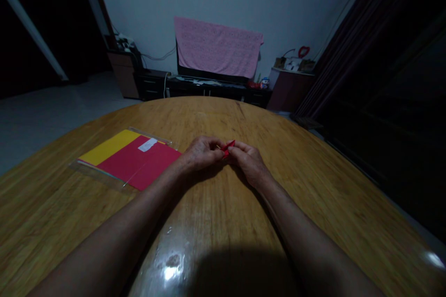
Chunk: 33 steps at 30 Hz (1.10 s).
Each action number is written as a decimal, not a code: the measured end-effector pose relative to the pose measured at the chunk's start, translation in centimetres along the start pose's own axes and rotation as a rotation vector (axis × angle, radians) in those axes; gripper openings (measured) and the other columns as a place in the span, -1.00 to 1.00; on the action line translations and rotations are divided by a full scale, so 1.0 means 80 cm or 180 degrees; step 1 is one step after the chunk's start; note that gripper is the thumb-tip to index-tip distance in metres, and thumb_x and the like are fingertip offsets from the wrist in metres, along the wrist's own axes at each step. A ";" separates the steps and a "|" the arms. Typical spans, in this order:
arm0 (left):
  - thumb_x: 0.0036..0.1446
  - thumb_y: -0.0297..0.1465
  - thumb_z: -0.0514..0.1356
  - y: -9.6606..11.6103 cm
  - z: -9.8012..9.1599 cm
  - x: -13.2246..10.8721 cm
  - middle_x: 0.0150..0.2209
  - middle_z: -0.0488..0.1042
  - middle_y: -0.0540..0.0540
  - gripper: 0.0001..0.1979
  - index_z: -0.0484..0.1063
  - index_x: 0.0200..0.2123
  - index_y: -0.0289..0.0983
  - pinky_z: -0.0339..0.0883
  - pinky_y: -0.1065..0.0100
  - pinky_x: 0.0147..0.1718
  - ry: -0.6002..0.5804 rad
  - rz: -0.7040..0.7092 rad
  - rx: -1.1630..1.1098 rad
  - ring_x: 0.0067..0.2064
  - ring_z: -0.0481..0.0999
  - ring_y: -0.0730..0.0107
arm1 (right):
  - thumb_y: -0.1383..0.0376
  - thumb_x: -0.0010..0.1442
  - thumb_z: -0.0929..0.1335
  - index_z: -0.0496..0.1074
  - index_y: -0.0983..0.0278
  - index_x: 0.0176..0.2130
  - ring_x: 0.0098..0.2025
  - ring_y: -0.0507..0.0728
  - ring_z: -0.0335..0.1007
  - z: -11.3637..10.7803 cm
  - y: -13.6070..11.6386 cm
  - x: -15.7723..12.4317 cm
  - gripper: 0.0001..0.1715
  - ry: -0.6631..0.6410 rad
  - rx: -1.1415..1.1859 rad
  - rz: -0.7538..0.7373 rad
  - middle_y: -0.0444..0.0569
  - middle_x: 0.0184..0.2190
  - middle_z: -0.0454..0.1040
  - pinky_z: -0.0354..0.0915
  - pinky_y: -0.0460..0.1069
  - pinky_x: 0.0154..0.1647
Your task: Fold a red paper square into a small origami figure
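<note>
Between my two hands is a small piece of folded red paper [228, 147], with a pointed tip sticking up. My left hand [205, 152] pinches its left side between thumb and fingers. From the other side my right hand [248, 160] grips it, thumb pressed near the middle. Both hands rest close together just above the table, and the fingers cover much of the paper's lower part. Left of my left forearm lies a clear plastic pack of coloured paper [135, 162], red and yellow sheets on top, with a white label [147, 145].
The round wooden table [216, 213] fills the foreground. Beyond its far edge stands a low dark cabinet [195, 89] carrying a screen draped with a pink cloth [219, 46]. A side cabinet [291, 88] is at the right, near a dark curtain [334, 51].
</note>
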<state>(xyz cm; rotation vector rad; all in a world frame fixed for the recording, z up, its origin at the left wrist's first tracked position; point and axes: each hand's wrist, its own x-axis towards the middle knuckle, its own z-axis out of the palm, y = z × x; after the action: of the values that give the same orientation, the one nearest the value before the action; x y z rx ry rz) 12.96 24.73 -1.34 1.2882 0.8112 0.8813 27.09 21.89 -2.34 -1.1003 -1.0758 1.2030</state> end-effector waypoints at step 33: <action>-0.13 -0.63 0.16 0.009 0.003 -0.002 -0.62 0.43 -0.06 -0.85 0.44 -0.47 -0.31 0.34 0.36 -0.46 0.0021 -0.0458 -0.0657 -0.52 0.48 0.40 | 0.27 -0.07 0.38 0.48 0.27 -0.41 -0.51 0.01 0.32 0.001 -0.003 0.001 -0.85 0.0141 -0.0181 0.0111 -0.15 -0.57 0.43 0.21 -0.06 -0.43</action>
<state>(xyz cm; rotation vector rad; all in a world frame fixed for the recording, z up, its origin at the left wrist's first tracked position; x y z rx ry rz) 13.05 24.53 -0.58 1.0344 0.7863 0.8313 27.06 21.96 -2.07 -1.1884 -1.0664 1.1765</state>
